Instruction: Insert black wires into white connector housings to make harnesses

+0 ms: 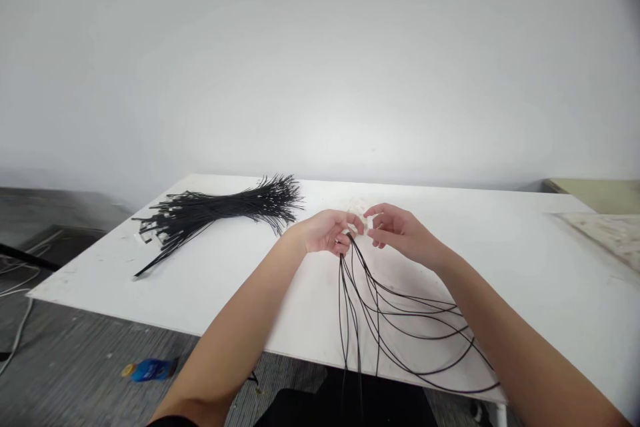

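Several thin black cables (367, 273) run down and to the right from my left hand (330, 232), whose fingers are closed around their upper ends. My right hand (400, 232) faces it, a small gap away, with thumb and fingers curled in a loose pinch. A small white piece (370, 222) shows between those fingertips; its exact kind is too small to make out. Just behind both hands lies a small heap of white pieces (357, 205), partly hidden by the fingers. The lower cables hang over the table's front edge, and others pass beneath my right forearm.
A large bundle of black cables (225, 205) with white ends lies on the left of the white table (165, 307). At the right are a board with pale pieces (610, 232) and a greenish surface (600, 192). A blue bottle (151, 369) lies on the floor.
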### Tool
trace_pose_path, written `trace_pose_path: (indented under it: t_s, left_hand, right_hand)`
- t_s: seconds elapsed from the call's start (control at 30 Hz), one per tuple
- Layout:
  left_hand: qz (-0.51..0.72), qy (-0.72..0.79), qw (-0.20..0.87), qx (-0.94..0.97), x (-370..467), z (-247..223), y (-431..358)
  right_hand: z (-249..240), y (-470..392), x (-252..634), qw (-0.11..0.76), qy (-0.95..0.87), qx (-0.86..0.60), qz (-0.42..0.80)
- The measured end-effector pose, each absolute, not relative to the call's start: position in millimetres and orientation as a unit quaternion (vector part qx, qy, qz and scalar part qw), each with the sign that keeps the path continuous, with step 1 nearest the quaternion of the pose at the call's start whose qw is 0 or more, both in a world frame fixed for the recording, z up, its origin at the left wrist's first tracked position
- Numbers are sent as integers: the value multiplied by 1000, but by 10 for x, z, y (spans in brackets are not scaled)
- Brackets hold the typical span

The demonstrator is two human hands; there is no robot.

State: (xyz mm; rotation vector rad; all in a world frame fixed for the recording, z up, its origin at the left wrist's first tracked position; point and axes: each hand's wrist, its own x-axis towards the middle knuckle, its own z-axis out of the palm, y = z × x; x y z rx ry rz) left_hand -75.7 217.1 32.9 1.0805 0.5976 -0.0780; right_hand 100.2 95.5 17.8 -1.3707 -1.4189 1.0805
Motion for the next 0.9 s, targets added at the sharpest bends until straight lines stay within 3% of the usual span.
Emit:
trace_pose_path:
  t_s: [0.33, 0.67, 0.9]
  left_hand:
    - [-40, 292, 811, 506, -722, 352, 2113]
    - [-30, 302, 793, 529, -700, 346, 2079]
    - [-38, 293, 774, 560, -698, 376, 2033]
  right_hand:
    - [154, 976, 948, 497, -530, -548, 414]
    - [135, 987, 956, 498, -531, -571, 380]
    - [76, 999, 951, 500, -567, -602, 258]
